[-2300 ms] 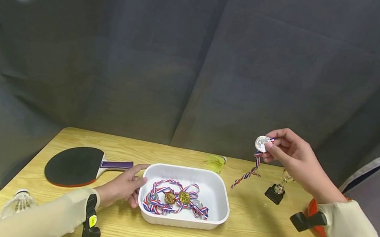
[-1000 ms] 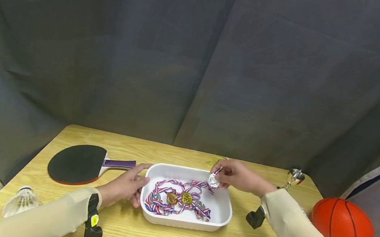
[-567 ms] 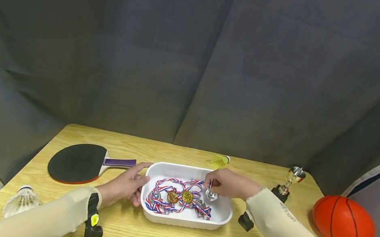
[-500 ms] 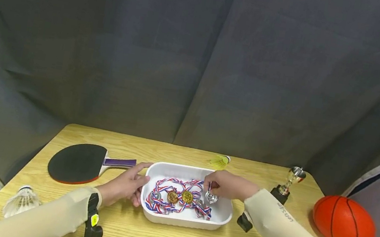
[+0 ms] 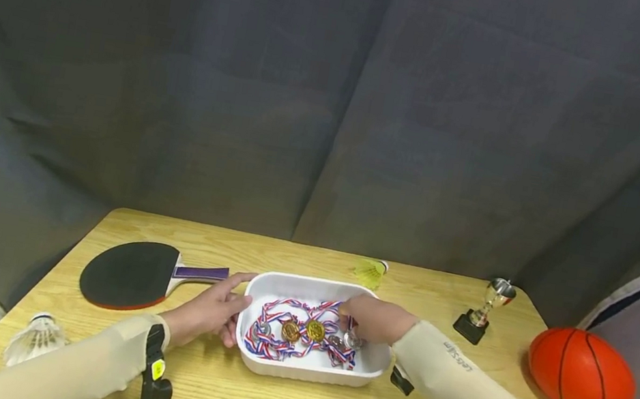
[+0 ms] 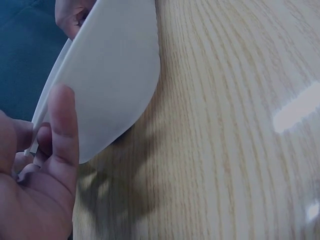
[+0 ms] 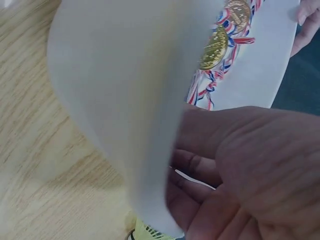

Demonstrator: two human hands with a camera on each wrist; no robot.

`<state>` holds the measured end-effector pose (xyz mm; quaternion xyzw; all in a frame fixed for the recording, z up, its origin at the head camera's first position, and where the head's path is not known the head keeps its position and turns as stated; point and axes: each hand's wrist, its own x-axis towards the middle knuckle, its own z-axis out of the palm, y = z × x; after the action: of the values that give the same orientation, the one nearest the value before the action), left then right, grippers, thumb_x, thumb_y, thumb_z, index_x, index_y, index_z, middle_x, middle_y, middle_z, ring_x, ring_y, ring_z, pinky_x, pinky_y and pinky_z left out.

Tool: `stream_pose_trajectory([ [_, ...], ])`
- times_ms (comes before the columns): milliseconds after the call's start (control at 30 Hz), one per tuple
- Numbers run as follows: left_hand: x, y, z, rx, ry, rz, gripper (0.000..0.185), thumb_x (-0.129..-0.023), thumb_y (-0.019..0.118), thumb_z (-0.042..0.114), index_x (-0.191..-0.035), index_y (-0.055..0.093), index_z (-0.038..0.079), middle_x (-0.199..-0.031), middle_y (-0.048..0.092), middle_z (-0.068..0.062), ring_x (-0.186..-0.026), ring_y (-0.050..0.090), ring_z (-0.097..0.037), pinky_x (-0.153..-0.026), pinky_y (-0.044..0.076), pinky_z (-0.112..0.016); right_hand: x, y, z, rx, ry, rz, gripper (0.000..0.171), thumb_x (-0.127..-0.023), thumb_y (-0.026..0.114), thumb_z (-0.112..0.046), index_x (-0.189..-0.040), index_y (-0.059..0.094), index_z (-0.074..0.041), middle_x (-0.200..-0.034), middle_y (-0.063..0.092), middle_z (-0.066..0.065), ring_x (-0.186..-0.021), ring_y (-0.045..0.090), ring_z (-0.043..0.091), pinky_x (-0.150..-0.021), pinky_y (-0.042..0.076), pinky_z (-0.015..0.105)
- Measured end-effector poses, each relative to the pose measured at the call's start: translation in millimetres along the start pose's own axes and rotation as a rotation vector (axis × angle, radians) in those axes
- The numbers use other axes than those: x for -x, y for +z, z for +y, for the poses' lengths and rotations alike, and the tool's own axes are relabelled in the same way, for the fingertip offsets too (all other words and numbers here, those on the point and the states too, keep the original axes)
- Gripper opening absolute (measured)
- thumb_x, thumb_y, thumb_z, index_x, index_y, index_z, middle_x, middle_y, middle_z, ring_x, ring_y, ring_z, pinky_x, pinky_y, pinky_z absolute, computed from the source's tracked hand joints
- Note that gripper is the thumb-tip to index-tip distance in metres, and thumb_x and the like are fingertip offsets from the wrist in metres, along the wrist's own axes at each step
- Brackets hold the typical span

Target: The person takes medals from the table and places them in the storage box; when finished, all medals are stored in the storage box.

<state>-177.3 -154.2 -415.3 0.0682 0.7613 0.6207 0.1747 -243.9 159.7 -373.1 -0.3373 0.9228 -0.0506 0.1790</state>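
Head view, silver medal (image 5: 353,339) under right hand (image 5: 372,319), inside white tray (image 5: 303,369)

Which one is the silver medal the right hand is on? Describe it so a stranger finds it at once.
Start at the white tray mid-table, which the left hand touches. Among the striped ribbons lie two gold medals. The silver medal sits right of them, under the right hand: silver, not gold.

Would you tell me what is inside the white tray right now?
The white tray holds gold medals tangled in red, white and blue ribbons. The right hand reaches in over a silver medal, covering that corner.
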Motion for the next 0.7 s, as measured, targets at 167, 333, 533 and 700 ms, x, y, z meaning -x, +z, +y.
stream_pose_trajectory([
  [167,1.2,-1.0,0.9,0.0,0.003,-0.003,0.058,-0.113,0.046,0.016,-0.166,0.023,0.016,-0.076,0.063,-0.011,-0.056,0.061,-0.01,-0.052,0.06,-0.024,-3.0,3.4,1.3,0.039,-0.008,0.018,0.023,-0.088,0.065,0.013,-0.084,0.069,-0.009,-0.082,0.068,0.004,-0.075,0.054,0.01,-0.07,0.052,0.024],
  [333,0.2,-1.4,0.2,-0.002,0.005,-0.008,0.057,-0.113,0.046,0.017,-0.166,0.024,0.016,-0.076,0.063,-0.01,-0.057,0.062,-0.01,-0.053,0.06,-0.024,-4.0,4.5,0.4,0.071,-0.003,0.02,0.018,-0.089,0.07,0.008,-0.085,0.069,-0.01,-0.082,0.068,0.002,-0.075,0.054,0.009,-0.072,0.054,0.026],
  [533,0.0,-1.3,-0.6,-0.003,0.001,-0.005,0.057,-0.113,0.046,0.017,-0.166,0.024,0.016,-0.076,0.063,-0.009,-0.057,0.062,-0.011,-0.054,0.06,-0.025,-5.3,5.8,-1.4,0.049,0.026,0.007,0.016,-0.09,0.07,0.007,-0.084,0.067,-0.008,-0.08,0.068,0.003,-0.073,0.055,0.009,-0.072,0.054,0.026],
  [700,0.2,-0.9,-0.9,-0.001,0.0,-0.002,0.057,-0.113,0.046,0.017,-0.166,0.024,0.016,-0.077,0.063,-0.011,-0.057,0.062,-0.011,-0.054,0.06,-0.025,-5.8,8.3,-3.6,0.044,0.066,0.006,0.017,-0.091,0.07,0.007,-0.084,0.064,-0.008,-0.078,0.065,0.002,-0.072,0.054,0.01,-0.072,0.053,0.027],
])
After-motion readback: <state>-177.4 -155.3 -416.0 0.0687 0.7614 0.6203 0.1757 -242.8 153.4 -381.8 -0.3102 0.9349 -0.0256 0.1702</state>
